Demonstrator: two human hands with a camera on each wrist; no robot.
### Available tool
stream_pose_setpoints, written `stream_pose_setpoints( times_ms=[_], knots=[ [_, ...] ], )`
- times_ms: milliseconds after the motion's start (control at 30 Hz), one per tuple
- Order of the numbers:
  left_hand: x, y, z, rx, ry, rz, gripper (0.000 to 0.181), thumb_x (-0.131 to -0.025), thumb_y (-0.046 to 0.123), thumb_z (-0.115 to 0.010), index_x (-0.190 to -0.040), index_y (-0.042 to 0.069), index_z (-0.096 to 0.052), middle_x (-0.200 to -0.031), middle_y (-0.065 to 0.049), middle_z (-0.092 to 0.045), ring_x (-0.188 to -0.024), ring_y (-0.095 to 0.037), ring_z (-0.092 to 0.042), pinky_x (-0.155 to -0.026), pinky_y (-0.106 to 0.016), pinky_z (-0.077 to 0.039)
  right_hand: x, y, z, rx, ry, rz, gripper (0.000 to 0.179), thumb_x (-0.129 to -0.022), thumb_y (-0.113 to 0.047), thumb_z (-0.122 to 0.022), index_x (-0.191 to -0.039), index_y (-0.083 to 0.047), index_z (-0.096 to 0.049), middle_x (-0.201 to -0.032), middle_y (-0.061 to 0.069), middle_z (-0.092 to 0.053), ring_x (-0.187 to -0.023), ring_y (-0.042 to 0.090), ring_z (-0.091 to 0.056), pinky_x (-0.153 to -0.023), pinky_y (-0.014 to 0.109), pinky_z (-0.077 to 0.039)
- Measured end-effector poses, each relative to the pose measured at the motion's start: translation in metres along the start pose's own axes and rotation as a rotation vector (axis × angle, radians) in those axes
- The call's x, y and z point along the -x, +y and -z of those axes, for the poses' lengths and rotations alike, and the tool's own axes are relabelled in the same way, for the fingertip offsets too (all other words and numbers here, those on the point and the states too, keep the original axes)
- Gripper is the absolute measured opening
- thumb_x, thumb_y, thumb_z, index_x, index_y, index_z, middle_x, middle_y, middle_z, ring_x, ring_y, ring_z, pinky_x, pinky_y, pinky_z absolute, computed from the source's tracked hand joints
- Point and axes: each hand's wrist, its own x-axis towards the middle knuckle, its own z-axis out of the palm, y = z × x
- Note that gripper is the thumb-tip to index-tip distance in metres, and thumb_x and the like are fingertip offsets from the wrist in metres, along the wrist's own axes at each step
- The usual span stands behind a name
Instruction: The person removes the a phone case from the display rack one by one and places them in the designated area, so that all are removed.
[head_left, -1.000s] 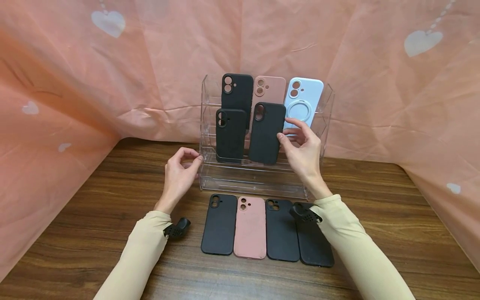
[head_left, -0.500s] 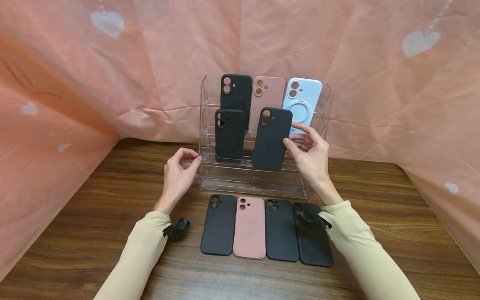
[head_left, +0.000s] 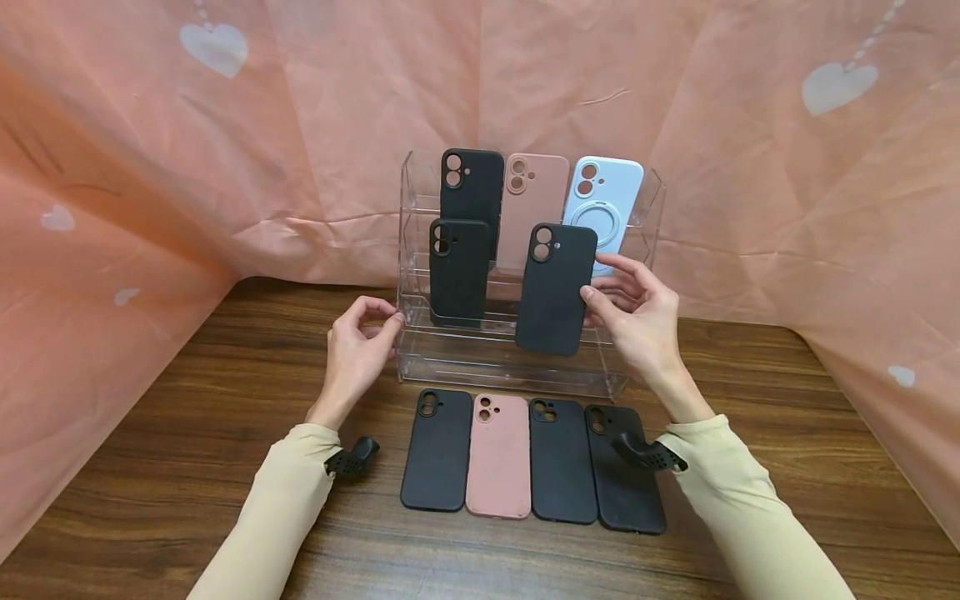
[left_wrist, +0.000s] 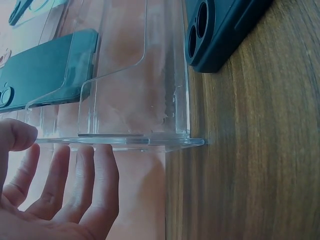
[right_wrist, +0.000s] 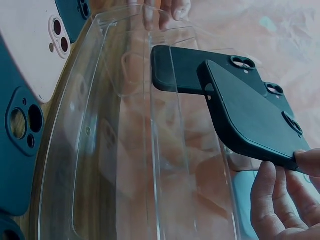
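Note:
A black phone case (head_left: 557, 289) is held by its right edge between the thumb and fingers of my right hand (head_left: 637, 312). It stands upright in front of the clear acrylic display rack (head_left: 510, 372), overlapping a white case (head_left: 609, 187) with a ring behind it. My left hand (head_left: 360, 350) holds the rack's left side, its thumb and fingertips at the panel edge (left_wrist: 125, 141). Another black case (head_left: 459, 275) rests in the rack's middle tier. Behind it, a black case (head_left: 474, 179) and a pink case (head_left: 537, 196) share the top tier with the white one.
Lying side by side before the rack are a black case (head_left: 437, 450), a pink case (head_left: 498, 458) and two more black cases, the rightmost case (head_left: 630, 492) partly covered by the right wrist camera (head_left: 648, 452). Pink cloth (head_left: 712, 233) surrounds the wooden table (head_left: 210, 433).
My right hand has drawn the black case out of the middle tier, rightward, down and toward me, uncovering more of the pink case behind. My left hand stays at the rack's side.

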Motion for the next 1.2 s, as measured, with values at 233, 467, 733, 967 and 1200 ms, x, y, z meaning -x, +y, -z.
stream_pose_setpoints(
  times_ms=[233, 467, 733, 967, 1200],
  knots=[
    [0.000, 0.001, 0.000, -0.004, -0.003, 0.010, 0.017, -0.096, 0.021, -0.069, -0.107, 0.009, -0.066, -0.109, -0.011, -0.073, -0.084, -0.022, -0.077, -0.060, -0.024, -0.062, 0.004, -0.005, 0.011, -0.010, -0.006, 0.017, 0.046, -0.087, 0.011, -0.072, -0.130, -0.001, -0.064, -0.088, -0.006, -0.075, -0.070, 0.005, -0.074, -0.060, 0.025, -0.063],
    [-0.001, 0.001, 0.001, -0.001, -0.006, 0.010, 0.017, -0.096, 0.022, -0.069, -0.106, 0.009, -0.066, -0.109, -0.011, -0.073, -0.083, -0.018, -0.077, -0.060, -0.024, -0.062, 0.009, -0.008, 0.021, -0.048, -0.008, 0.003, 0.046, -0.086, 0.013, -0.071, -0.129, -0.001, -0.065, -0.089, -0.004, -0.076, -0.071, 0.006, -0.075, -0.059, 0.026, -0.063],
    [-0.001, 0.000, 0.000, -0.005, -0.007, 0.013, 0.017, -0.096, 0.022, -0.069, -0.106, 0.009, -0.066, -0.109, -0.011, -0.073, -0.083, -0.018, -0.077, -0.061, -0.027, -0.063, 0.016, -0.013, 0.035, -0.065, -0.030, -0.002, 0.046, -0.086, 0.015, -0.070, -0.129, -0.001, -0.065, -0.089, -0.001, -0.077, -0.072, 0.008, -0.075, -0.058, 0.027, -0.063],
    [-0.001, -0.001, 0.000, 0.004, -0.007, 0.007, 0.017, -0.096, 0.022, -0.069, -0.107, 0.009, -0.066, -0.109, -0.011, -0.073, -0.080, -0.015, -0.076, -0.059, -0.023, -0.062, 0.024, -0.017, 0.051, -0.073, -0.035, 0.007, 0.047, -0.086, 0.017, -0.069, -0.130, 0.002, -0.064, -0.090, 0.000, -0.077, -0.074, 0.009, -0.076, -0.058, 0.027, -0.063],
    [-0.001, -0.001, 0.001, 0.000, -0.013, 0.008, 0.017, -0.096, 0.023, -0.069, -0.107, 0.009, -0.066, -0.109, -0.011, -0.073, -0.080, -0.018, -0.076, -0.059, -0.024, -0.062, 0.031, -0.021, 0.069, -0.115, -0.037, 0.015, 0.048, -0.086, 0.019, -0.067, -0.130, 0.004, -0.063, -0.092, 0.001, -0.078, -0.075, 0.010, -0.077, -0.058, 0.026, -0.063]
  ],
)
